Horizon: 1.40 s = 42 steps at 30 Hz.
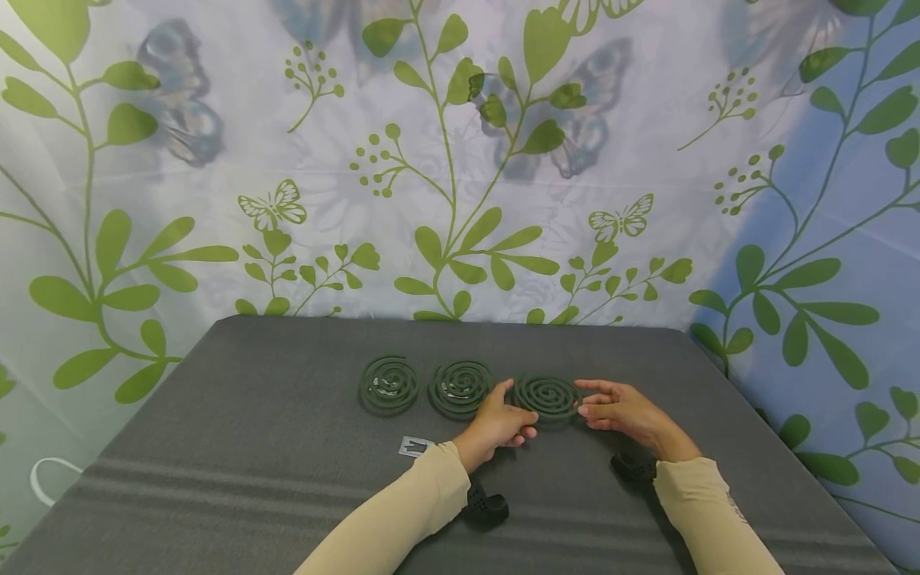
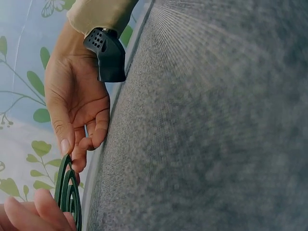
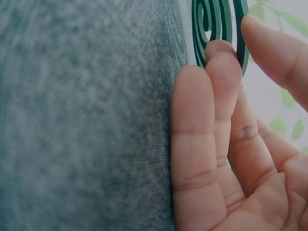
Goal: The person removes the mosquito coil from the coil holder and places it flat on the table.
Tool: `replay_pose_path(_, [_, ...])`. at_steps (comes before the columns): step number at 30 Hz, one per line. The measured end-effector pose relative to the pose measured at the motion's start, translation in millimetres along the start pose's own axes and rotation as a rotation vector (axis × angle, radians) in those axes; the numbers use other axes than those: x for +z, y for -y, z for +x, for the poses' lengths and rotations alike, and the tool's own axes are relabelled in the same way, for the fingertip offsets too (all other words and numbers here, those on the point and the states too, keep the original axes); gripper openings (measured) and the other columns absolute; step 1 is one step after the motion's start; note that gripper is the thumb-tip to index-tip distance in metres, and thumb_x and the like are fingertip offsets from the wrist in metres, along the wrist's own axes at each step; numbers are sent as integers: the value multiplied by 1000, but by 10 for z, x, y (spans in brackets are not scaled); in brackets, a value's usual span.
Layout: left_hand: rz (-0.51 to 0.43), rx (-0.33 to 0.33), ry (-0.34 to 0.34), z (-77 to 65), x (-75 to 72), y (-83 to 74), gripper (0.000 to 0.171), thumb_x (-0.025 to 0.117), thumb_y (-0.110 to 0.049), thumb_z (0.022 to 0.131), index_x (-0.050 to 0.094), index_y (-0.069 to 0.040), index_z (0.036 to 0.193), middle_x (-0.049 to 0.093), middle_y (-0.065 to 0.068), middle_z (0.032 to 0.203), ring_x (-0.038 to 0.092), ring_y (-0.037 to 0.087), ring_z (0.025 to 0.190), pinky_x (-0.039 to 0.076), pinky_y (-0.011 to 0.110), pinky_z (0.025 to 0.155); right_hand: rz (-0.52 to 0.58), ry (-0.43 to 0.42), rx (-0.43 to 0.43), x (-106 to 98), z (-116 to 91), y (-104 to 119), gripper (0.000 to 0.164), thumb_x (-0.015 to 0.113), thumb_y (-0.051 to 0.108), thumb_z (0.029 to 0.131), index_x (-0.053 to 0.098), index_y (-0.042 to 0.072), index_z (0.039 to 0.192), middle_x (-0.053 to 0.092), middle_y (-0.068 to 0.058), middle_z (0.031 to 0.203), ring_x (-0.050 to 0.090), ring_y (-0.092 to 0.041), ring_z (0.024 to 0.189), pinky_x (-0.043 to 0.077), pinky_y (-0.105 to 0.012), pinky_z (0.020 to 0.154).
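Both hands hold a dark green mosquito coil [image 1: 548, 394] by opposite edges, close over the grey table. The left hand [image 1: 496, 427] has its fingertips at the coil's left and near-left rim. From the right, the right hand [image 1: 625, 411] pinches the opposite rim, thumb on one face and fingers on the other, as the right wrist view shows. In the left wrist view the coil [image 2: 68, 190] appears nearly edge-on, partly hidden by the left fingers [image 2: 45, 209]. A second coil [image 1: 460, 389] lies just left of the left hand, with a third coil [image 1: 388, 386] beyond it.
A small flat metal piece with a cut-out [image 1: 414, 446] lies near the left forearm. Shiny bits show inside the two resting coils. The grey table [image 1: 273, 495] ends at a leaf-patterned cloth wall [image 1: 323, 263]. Each wrist wears a black camera mount [image 1: 487, 509].
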<state>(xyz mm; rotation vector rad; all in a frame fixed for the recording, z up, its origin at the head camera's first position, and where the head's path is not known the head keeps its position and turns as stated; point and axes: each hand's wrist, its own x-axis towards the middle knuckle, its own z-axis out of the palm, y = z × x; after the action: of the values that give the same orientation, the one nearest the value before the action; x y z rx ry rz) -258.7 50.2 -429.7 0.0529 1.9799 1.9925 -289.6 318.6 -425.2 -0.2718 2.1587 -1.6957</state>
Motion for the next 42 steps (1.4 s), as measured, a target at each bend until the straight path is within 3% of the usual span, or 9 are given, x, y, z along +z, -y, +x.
replay_pose_path(14, [6,-22,22,23,5,1,85,72,1,101,24,-1,171,65,0,70,52,2,50,45,14,51,21,-33,23,47,-9,28,71,69,-2,104,29,-20,159,74,2,104,73,-8,91,61,-27,84])
replay_pose_path(24, [-11,-21,23,10,-3,6,82,70,3,100,24,4,169,71,6,79,55,3,52,46,14,51,-23,-62,36,46,-5,14,68,65,7,107,31,-20,159,72,2,106,71,-10,93,61,-27,85])
replay_pose_path(34, [-37,-48,35,10,-24,6,78,68,3,101,27,1,168,69,5,78,58,4,54,48,15,52,12,-47,39,20,7,-17,62,58,8,111,31,-20,158,70,0,109,71,-8,89,61,-28,85])
replay_pose_path(42, [-47,-61,56,11,-35,1,80,68,4,99,28,2,168,68,5,74,59,4,53,50,16,52,-27,-55,53,25,-11,16,61,57,10,112,32,-19,159,73,0,109,72,-9,86,62,-28,83])
